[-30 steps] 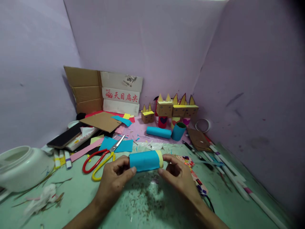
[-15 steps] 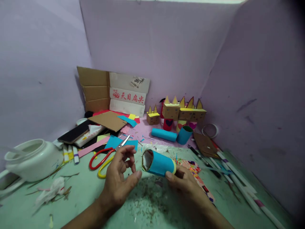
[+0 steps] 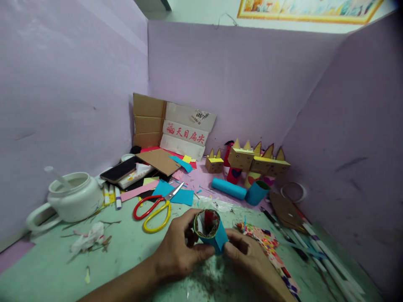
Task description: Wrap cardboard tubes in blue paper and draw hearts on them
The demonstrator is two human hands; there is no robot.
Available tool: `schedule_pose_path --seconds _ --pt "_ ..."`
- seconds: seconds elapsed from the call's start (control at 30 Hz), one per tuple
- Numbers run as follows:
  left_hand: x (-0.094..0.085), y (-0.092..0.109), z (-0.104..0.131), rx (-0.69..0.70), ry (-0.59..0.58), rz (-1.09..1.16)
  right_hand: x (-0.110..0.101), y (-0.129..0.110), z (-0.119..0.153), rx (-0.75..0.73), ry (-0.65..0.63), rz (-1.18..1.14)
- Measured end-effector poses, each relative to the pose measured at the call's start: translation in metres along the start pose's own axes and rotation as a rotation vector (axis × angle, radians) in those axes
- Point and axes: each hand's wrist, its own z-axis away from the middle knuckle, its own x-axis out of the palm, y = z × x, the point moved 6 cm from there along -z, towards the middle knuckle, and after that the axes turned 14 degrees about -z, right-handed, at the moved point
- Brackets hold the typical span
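Between my hands is a short cardboard tube wrapped in blue paper (image 3: 218, 240); its open, rough-edged end tilts up toward me and shows a pale and dark red inside. My left hand (image 3: 179, 245) grips the tube from the left near its open end, thumb across the front. From the right, the thumb and fingers of my right hand (image 3: 244, 253) pinch its lower part. Scissors with one red and one yellow handle (image 3: 157, 209) lie left of my hands, blades on blue paper (image 3: 185, 196).
Behind are a blue roll (image 3: 228, 188), a standing blue tube (image 3: 256, 193) and box-headed cardboard figures (image 3: 242, 158). A white pot (image 3: 75, 199), a phone (image 3: 119, 168) and folded cardboard (image 3: 185, 128) stand or lie to the left. Markers and sticks (image 3: 327, 256) lie right.
My left hand has closed on the tube, which it was apart from before. The tube's open end has turned upward toward me. The camera view has shifted, showing more wall above.
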Motion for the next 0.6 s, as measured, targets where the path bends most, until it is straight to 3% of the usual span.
schedule_pose_path --seconds 0.1,0.27,0.37,0.6 --pt "-0.001 0.001 0.0 0.007 -0.003 -0.089 -0.011 -0.018 0.004 -0.15 0.151 0.116" --pt "0.011 0.003 0.0 0.09 -0.14 -0.177 0.009 -0.031 0.008 -0.174 -0.016 0.106" --pt "0.019 0.002 -0.001 0.147 -0.181 -0.226 0.015 -0.029 0.006 -0.15 -0.02 0.081" --pt "0.027 -0.014 -0.006 0.014 -0.171 -0.252 0.014 -0.017 0.002 -0.112 -0.003 -0.013"
